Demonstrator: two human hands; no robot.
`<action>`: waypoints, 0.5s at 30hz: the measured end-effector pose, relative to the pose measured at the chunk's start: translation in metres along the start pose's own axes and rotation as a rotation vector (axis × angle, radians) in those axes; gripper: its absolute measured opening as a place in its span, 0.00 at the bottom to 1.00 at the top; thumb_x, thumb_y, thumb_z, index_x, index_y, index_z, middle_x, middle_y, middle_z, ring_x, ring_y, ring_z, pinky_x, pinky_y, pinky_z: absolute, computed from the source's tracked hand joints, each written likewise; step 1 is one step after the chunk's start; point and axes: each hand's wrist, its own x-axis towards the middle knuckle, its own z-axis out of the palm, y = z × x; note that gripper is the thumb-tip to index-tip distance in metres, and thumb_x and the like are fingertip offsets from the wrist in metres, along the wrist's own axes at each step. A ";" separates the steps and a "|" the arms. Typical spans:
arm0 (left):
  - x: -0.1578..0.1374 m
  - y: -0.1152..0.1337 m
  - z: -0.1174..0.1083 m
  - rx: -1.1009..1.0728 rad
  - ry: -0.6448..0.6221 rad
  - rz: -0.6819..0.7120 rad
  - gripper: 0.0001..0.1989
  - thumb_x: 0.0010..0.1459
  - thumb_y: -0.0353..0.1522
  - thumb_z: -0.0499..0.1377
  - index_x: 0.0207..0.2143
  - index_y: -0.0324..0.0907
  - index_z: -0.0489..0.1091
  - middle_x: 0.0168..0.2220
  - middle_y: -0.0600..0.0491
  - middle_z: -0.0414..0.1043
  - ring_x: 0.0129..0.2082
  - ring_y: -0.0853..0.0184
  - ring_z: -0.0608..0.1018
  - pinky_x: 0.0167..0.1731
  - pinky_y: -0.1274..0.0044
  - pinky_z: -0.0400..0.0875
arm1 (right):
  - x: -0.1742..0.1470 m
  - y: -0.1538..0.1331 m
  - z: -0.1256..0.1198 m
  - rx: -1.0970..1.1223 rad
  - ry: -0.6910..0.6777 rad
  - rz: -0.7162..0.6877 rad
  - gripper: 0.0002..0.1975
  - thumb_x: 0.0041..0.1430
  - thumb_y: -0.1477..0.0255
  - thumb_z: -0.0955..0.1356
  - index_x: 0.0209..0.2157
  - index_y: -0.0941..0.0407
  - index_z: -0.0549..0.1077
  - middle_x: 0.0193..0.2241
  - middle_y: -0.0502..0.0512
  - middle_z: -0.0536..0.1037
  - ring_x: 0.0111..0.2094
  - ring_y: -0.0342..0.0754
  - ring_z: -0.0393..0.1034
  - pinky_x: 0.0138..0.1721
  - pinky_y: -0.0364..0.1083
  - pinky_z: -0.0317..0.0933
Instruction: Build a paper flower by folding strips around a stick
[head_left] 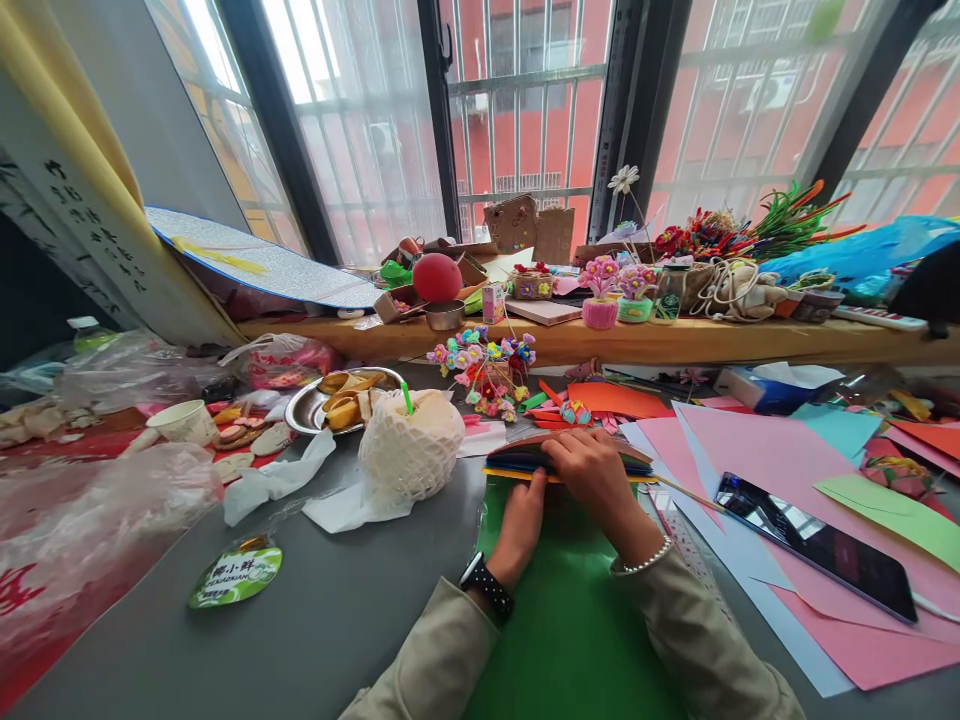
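A stack of coloured paper sheets, with brown, dark blue and yellow edges showing, lies at the far end of a long green sheet. The top sheets bow upward. My left hand grips the near edge of the stack, its thumb pointing up against the sheets and the other fingers mostly hidden. From the right, my right hand lies over the top, its fingers bent round the sheets. How many sheets each hand pinches is hidden.
Left of the hands stands a net-wrapped coconut with a green straw, before a metal bowl of banana peels. A phone lies on pink paper at right. Craft flowers stand behind, below the crowded windowsill.
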 end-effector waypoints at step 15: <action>0.000 0.000 0.001 0.040 -0.001 -0.013 0.17 0.51 0.38 0.45 0.26 0.35 0.67 0.25 0.46 0.73 0.28 0.62 0.74 0.29 0.72 0.68 | -0.001 0.002 0.003 0.138 -0.006 -0.087 0.07 0.55 0.75 0.61 0.36 0.52 0.66 0.34 0.49 0.73 0.35 0.46 0.62 0.37 0.46 0.43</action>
